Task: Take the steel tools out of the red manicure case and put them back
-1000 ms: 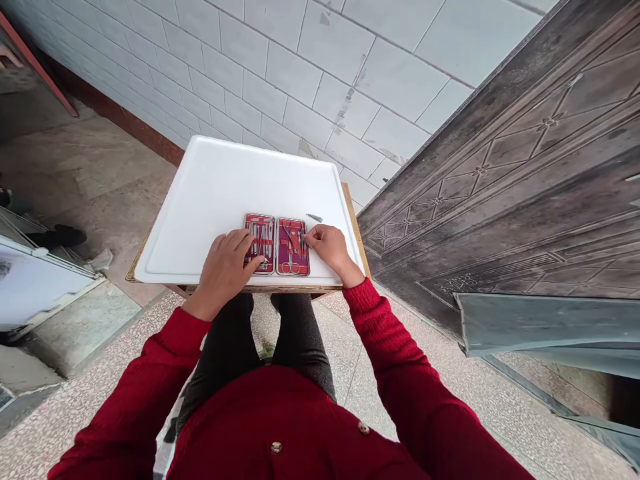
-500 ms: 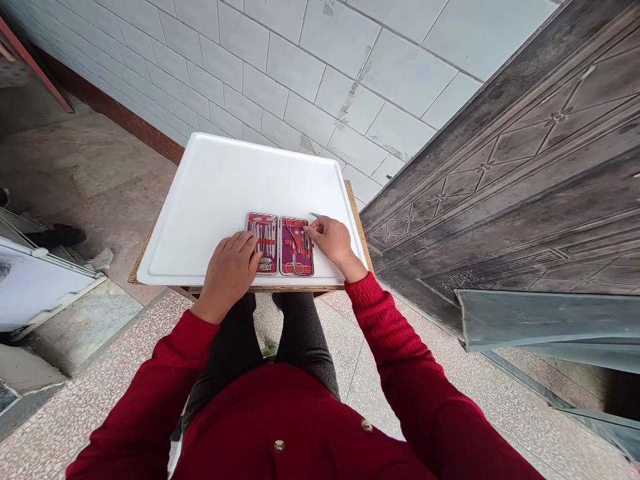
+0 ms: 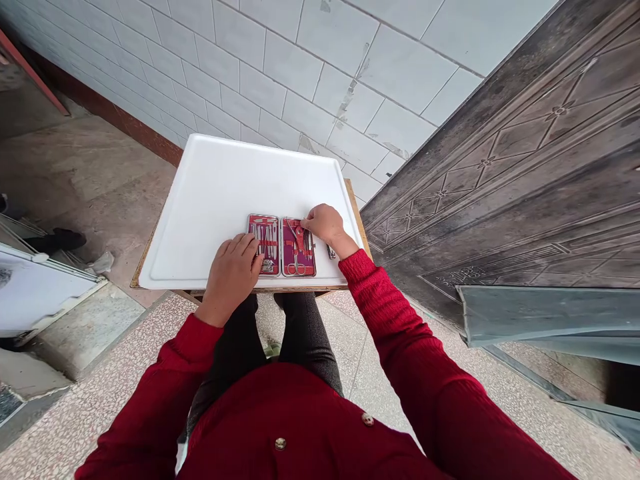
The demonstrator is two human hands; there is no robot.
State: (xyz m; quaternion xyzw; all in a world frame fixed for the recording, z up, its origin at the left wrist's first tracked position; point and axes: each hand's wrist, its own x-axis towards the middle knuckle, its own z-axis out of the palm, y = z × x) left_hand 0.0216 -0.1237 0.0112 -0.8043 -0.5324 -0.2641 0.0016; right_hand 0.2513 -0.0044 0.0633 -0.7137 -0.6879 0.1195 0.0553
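Note:
A manicure case lies unfolded near the tray's front edge. Slim metal tools fill its left half, with a nail clipper at the bottom. Small scissors and a red-covered tool sit in the right half. My left hand rests over the left half's outer edge, fingers extended. My right hand is at the top right of the case, thumb and fingers pinched together; anything between them is hidden. Another small metal clipper lies on the tray beside my right wrist.
The white tray stands on a wooden table against a tiled wall. A dark carved panel rises at the right. Glass-like sheets are low at the right, and a white-sided object stands at the left.
My right hand has moved slightly up and toward the top of the case's right half. The small clipper beside my wrist has come into view. My left hand has stayed nearly still.

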